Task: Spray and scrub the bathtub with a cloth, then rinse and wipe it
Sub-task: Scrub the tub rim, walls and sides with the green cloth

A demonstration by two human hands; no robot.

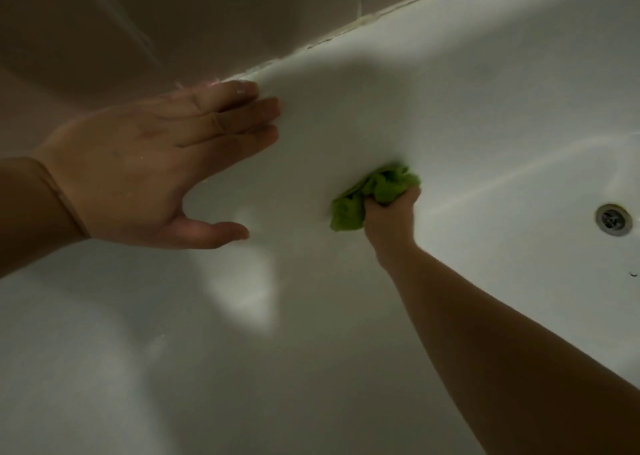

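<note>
The white bathtub (pixel 450 91) fills the view, seen from above. My right hand (pixel 391 212) grips a bunched green cloth (pixel 374 191) and presses it against the tub's far inner wall, near the middle of the frame. My left hand (pixel 156 164) is wet, with straight fingers spread flat, and it rests on the tub's far rim where the tub meets the tiled wall. The cloth looks blurred by motion.
A round metal drain (pixel 613 219) sits in the tub floor at the right edge. Beige wall tiles (pixel 207 15) rise behind the tub, with a stained sealant line (pixel 381 13) along the rim. A small dark speck (pixel 633 274) lies on the tub surface at right.
</note>
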